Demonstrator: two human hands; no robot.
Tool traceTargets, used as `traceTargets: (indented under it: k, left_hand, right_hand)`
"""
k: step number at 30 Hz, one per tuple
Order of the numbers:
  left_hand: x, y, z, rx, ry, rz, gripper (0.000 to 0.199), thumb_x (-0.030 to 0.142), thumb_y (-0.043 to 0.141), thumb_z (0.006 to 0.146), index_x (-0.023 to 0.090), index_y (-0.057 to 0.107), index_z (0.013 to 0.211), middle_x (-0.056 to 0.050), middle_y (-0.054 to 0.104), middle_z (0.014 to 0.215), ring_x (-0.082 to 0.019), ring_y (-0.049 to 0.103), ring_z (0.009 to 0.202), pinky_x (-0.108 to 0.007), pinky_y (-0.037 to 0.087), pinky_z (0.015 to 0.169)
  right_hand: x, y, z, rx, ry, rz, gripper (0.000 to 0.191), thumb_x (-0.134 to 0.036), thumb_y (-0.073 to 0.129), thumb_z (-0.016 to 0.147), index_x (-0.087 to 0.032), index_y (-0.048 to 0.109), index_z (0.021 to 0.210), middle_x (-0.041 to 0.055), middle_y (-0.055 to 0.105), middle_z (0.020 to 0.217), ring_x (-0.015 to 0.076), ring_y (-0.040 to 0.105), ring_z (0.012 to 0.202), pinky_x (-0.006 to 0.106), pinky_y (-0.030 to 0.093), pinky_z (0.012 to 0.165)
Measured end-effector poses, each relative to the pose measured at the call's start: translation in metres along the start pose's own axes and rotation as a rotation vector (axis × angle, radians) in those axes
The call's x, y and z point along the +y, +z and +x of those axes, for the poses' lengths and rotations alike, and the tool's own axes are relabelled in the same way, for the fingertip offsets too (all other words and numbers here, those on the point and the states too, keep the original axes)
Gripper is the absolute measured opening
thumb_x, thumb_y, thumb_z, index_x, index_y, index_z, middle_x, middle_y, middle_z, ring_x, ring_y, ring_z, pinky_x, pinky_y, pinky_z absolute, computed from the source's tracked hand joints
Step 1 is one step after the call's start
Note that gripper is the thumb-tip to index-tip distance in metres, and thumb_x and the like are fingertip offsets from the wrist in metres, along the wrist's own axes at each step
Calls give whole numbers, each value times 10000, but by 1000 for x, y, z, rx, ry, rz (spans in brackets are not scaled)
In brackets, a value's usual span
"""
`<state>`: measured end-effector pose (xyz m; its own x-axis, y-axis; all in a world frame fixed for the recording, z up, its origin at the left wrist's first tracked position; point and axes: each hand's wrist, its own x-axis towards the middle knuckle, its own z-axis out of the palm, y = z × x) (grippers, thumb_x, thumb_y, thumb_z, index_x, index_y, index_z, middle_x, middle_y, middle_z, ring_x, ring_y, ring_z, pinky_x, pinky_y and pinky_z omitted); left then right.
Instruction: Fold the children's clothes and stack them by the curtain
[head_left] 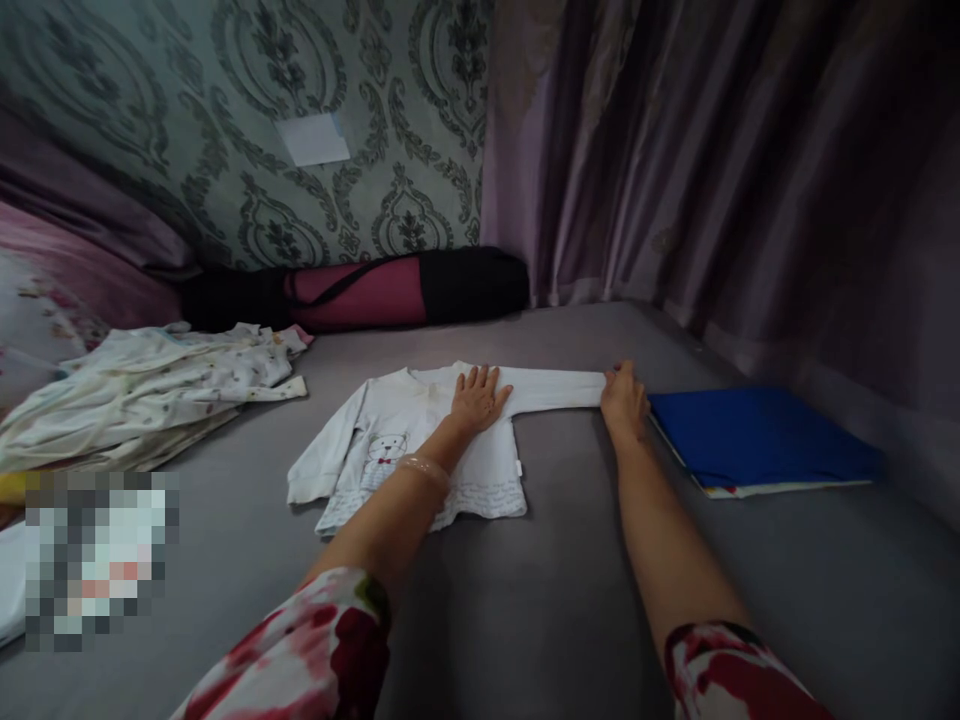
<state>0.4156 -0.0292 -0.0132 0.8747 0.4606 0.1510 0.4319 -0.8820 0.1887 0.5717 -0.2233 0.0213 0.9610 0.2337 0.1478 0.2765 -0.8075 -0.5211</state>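
Observation:
A small white long-sleeved shirt [480, 470] with a bear print lies front up on the grey sheet [540, 600]. My left hand [480, 400] rests flat with fingers spread on the shirt's upper chest, near the shoulder of the right-hand sleeve. At the far end of that sleeve [559, 390], my right hand [624, 400] has its fingers closed on the cuff, and the sleeve is stretched straight out to the side. The other sleeve [330, 450] slants down to the left.
Folded blue cloth [757, 435] lies just right of my right hand. Piled light clothes [165, 385] are at the left. A black and dark pink long bag [360, 292] lies along the patterned wall, beside purple curtains [600, 150].

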Motion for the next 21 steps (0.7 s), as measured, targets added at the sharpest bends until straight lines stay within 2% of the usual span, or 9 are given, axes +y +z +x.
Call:
traceTargets:
  k: [8, 12, 15, 18, 21]
  left_hand:
    - [4, -14, 4, -168, -65, -7, 715, 602, 238, 933, 170, 263, 1502, -113, 229, 1585, -305, 179, 1459, -496, 132, 1174]
    - [11, -18, 8, -190, -93, -15, 697, 575, 278, 922, 171, 282, 1490, -130, 225, 1583, -329, 170, 1457, -521, 128, 1164]
    - [17, -19, 9, -205, -113, -25, 686, 545, 290, 928, 149, 280, 1487, -160, 209, 1582, -340, 150, 1459, -534, 119, 1160]
    - [18, -24, 5, -232, -106, -60, 693, 562, 266, 936, 139, 267, 1485, -193, 177, 1582, -328, 128, 1466, -532, 114, 1160]
    - [10, -37, -6, -255, -109, -94, 698, 574, 235, 945, 142, 231, 1492, -203, 165, 1582, -308, 127, 1470, -528, 118, 1161]
  right_hand:
    - [0, 9, -1, -4, -14, -181, 334, -234, 354, 972, -121, 595, 1174, 205, 605, 1141, 295, 634, 1010, 389, 472, 821]
    - [-4, 5, -1, 45, -64, -220, 368, -146, 324, 940, -97, 612, 1164, 230, 566, 1195, 312, 576, 1094, 447, 422, 905]
    - [-21, 6, -9, 56, -260, -245, 389, -187, 308, 961, -97, 589, 1215, 235, 542, 1274, 331, 493, 1202, 485, 365, 977]
    - [-43, 18, -23, -92, -554, -261, 445, -310, 278, 998, -142, 524, 1328, 168, 470, 1421, 304, 403, 1308, 473, 323, 1047]
    - [-54, 36, -36, -242, -703, -303, 516, -412, 239, 1006, -187, 429, 1431, 98, 370, 1520, 289, 264, 1409, 514, 206, 1127]
